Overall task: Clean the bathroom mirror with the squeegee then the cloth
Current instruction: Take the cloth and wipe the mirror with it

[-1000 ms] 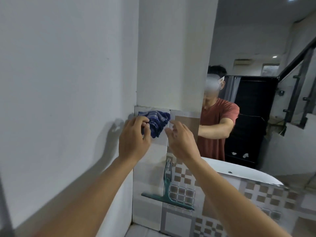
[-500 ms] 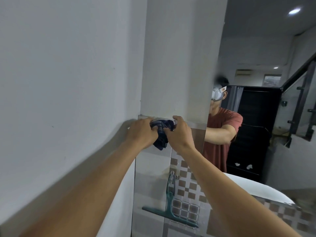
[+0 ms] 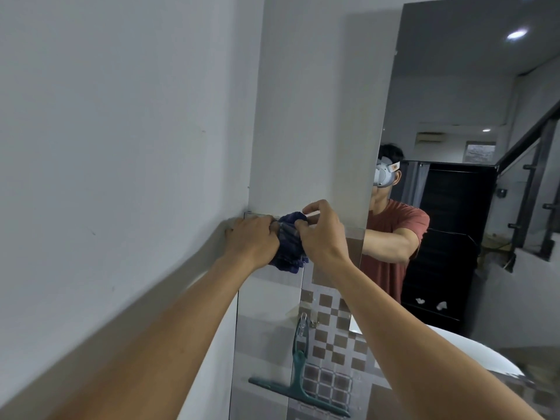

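White wall point(image 3: 121, 147) on the left, mirror point(image 3: 439, 86) on the right, tiles point(image 3: 263, 301) below. In the last second the cloth point(image 3: 289, 253), then spread loose, has been bunched up by the corner, with left hand point(image 3: 253, 239) and right hand point(image 3: 322, 237) both gripping it. The squeegee point(image 3: 298, 371) hangs untouched beneath, so I'd judge the wiping is about to begin. Whether cloth touches glass, I can't tell.

Cloth point(image 3: 289, 253), blue: gripped between left hand point(image 3: 253, 237) and right hand point(image 3: 322, 237). Squeegee point(image 3: 298, 380) below. Mirror point(image 3: 454, 86) right.
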The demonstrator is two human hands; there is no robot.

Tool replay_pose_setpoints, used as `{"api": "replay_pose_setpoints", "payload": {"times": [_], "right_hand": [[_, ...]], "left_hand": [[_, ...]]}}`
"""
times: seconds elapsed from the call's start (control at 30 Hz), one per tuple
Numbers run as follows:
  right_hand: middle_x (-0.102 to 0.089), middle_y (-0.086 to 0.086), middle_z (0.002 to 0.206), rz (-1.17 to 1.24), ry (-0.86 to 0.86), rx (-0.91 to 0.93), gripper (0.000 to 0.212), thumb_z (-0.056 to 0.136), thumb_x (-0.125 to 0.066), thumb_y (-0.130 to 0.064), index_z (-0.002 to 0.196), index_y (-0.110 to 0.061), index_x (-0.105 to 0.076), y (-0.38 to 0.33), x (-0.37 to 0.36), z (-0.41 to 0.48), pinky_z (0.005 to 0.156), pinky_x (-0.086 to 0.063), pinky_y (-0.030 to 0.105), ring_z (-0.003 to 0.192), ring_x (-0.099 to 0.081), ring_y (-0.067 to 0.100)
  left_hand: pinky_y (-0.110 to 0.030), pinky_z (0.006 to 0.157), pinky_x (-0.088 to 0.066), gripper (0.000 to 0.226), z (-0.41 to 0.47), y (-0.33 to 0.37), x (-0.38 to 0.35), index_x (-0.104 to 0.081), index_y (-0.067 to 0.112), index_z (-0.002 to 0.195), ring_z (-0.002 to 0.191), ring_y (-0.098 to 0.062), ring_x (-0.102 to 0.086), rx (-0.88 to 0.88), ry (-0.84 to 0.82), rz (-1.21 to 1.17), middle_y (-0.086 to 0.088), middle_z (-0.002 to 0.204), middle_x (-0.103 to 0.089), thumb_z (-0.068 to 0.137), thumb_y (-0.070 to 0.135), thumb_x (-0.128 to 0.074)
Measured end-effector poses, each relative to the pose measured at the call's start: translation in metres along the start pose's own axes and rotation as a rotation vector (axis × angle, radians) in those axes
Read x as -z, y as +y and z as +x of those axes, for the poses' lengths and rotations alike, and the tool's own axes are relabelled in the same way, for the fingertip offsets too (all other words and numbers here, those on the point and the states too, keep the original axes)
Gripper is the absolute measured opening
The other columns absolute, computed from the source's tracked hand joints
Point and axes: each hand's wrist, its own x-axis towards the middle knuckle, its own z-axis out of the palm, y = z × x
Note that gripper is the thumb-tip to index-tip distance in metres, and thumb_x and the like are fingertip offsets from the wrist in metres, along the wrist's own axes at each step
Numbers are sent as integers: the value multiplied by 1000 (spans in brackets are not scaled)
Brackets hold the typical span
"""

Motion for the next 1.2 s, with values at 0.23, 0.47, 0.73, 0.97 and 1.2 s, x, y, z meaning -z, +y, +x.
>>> {"api": "replay_pose_setpoints", "payload": {"times": [0.23, 0.47, 0.73, 0.97, 1.2], "right_hand": [[-63, -10, 105, 140, -9, 56, 21, 100, -55, -13, 113, -28, -50, -10, 22, -11, 81, -62, 44, 85, -65, 12], [-63, -11, 95, -11, -12, 146, 19, 100, -55, -16, 119, -17, -60, -6, 76, -31, 83, -59, 39, 88, -64, 4], [-64, -2, 107, -98, 159, 116, 9, 97, -62, -23, 104, -25, -67, -4, 156, -44, 94, -54, 43, 101, -62, 15], [-61, -12, 98, -60, 382, 72, 20, 96, -63, -21, 111, -26, -51, -7, 216, -59, 66, -50, 17, 87, -62, 7], [-28, 5, 156, -362, 625, 94, 40, 100, -41, -51, 132, -28, -50, -5, 221, -57, 86, -54, 39, 125, -53, 24]], "left_hand": [[-50, 107, -32, 44, -2, 18, 11, -37, 25, 146, 133, -33, -39, -66, 8, -120, -3, 142, -54, 102, 30, -38], [-39, 78, -52, 14, -8, 53, 26, -60, 26, 105, 91, -19, -64, -244, -108, -216, 5, 95, -68, 99, 28, -47], [-25, 73, -49, 9, -11, 132, 37, -68, 25, 102, 88, -9, -64, -442, -189, -426, 9, 94, -68, 97, 28, -62], [-44, 93, -54, 10, -2, 203, 38, -74, 26, 99, 96, -18, -66, -537, -253, -505, 5, 104, -71, 90, 28, -71], [-29, 81, -57, 13, 10, 285, 53, -76, 21, 98, 92, -21, -70, -578, -248, -504, -4, 94, -75, 92, 30, -70]]}}
